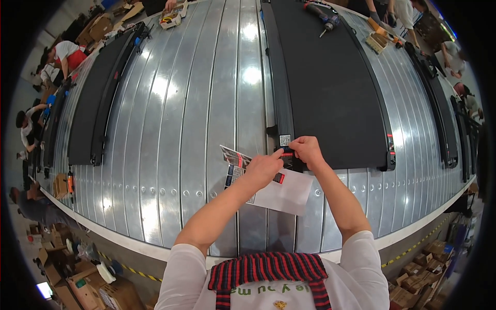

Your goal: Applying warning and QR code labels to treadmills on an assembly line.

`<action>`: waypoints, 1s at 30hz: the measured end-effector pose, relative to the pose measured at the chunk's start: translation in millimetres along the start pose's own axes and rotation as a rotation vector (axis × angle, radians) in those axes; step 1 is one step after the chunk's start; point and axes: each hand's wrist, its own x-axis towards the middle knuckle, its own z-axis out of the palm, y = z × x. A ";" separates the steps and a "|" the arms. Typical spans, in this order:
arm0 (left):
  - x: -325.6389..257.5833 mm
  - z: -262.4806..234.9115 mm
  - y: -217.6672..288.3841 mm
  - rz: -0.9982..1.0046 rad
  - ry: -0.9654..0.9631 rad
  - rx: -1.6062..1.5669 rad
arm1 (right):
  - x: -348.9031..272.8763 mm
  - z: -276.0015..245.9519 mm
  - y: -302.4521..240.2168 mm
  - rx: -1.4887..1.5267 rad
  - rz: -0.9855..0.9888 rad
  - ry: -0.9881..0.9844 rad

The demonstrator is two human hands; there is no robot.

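A walking pad (330, 93) with a wide black belt lies on the metal table in front of me. At its near left corner is a label with a square black-and-white code (284, 140). My right hand (307, 150) pinches at that label's right edge. My left hand (263, 170) has its index finger stretched to just below the label, and its other fingers are curled over sticker sheets. These include a white backing sheet (284, 194) and a printed strip of labels (234, 174). What the curled fingers grip is partly hidden.
A cordless drill (328, 21) rests on the belt's far end. Another black walking pad (95, 103) lies to the left, and more stand right (434, 108). Small parts boxes (376, 42) sit at the far side. Other people work around the table; cardboard boxes (85, 284) stand on the floor.
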 end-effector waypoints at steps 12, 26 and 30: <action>-7.5 0.2 -7.2 -0.004 -0.018 0.070 | -16.5 34.0 -19.4 -1.140 -0.717 0.320; -226.2 -56.2 80.4 0.011 -0.168 -0.513 | -27.2 30.7 17.3 -1.138 -0.858 0.136; -262.4 -47.5 109.6 -0.094 -0.117 -0.670 | -19.6 39.1 13.7 -1.186 -0.792 0.105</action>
